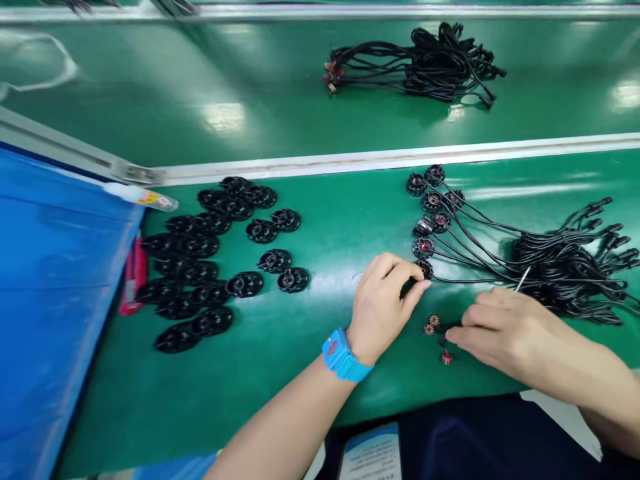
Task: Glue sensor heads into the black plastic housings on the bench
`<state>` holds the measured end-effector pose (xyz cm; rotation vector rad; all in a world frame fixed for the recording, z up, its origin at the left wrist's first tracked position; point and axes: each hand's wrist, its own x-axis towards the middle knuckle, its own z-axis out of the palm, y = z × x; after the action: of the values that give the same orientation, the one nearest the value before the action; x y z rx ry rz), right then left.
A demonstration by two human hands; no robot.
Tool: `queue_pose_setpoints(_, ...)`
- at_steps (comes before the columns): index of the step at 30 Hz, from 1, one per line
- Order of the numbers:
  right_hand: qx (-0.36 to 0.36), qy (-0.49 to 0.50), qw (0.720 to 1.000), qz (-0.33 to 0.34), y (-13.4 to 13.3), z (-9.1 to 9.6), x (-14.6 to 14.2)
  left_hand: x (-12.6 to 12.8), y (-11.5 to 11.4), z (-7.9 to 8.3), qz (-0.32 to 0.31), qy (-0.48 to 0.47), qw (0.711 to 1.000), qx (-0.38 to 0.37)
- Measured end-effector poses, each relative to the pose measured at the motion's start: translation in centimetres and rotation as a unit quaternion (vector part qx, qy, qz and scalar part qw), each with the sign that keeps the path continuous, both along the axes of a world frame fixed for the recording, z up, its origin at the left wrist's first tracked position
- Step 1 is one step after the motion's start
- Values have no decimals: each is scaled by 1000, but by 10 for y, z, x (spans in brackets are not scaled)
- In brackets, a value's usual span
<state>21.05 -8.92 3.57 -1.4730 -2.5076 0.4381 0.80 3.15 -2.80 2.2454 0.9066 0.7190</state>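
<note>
My left hand, with a blue band on its wrist, has thumb and forefinger closed at a round black cable end with copper windings. That piece is the lowest in a column of similar round ends, each on a black cable. My right hand is closed, and a thin white stick pokes out above its knuckles. By its thumb tip lie small copper-wound coils and a red-wound coil on dark leads; the fingers partly hide these leads.
Several round black housings lie on the green table at left. A cable bundle spreads at right; another cable bundle sits beyond the white rail. A glue bottle and red tool lie beside the blue panel.
</note>
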Motion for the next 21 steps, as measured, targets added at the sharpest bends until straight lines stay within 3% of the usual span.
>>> queue_pose_setpoints(4,9,-34,999,-4,3,-23,-18,0,-1,-1,-1,15,1000,-6)
queue_pose_setpoints(8,28,4,999,-29,1,-24,-20,-3,-3,3,-3,-10,999,-31)
queue_pose_setpoints(12,23,32,997,-70,-1,-25,-23,-6,15,22,36,-62,996,-58)
queue_pose_setpoints(14,44,36,996,-74,-1,-30,-26,0,43,34,51,-43,997,-24)
queue_pose_setpoints(16,89,34,993,-71,0,-37,-30,14,86,43,30,32,998,42)
queue_pose_setpoints(19,150,40,985,-78,2,-45,-35,49,167,48,52,243,956,157)
queue_pose_setpoints(21,183,55,978,-86,5,-49,-39,76,219,45,55,281,941,178)
